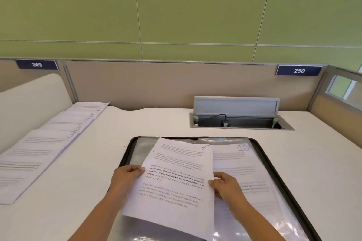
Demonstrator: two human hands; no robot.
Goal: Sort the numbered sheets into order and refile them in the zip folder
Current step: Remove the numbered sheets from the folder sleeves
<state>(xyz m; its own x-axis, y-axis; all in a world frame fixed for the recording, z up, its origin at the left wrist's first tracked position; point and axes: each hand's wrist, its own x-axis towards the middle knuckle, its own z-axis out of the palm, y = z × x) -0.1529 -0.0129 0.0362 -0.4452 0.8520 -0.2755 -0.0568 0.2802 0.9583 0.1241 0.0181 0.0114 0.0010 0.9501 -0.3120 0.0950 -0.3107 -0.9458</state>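
Left hand [127, 178] and right hand [228, 187] pinch sheet 7 [176, 182] by its side edges over zip folder [140, 149] on tabletop [94, 172]; sheet 10 [241, 162] lies beneath; other sheets [39, 148] fanned far left.

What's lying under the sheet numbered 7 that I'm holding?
Sheet 7 is over the zip folder, partly covering sheet 10, which shows to its right. Whatever lies directly beneath sheet 7 is hidden.
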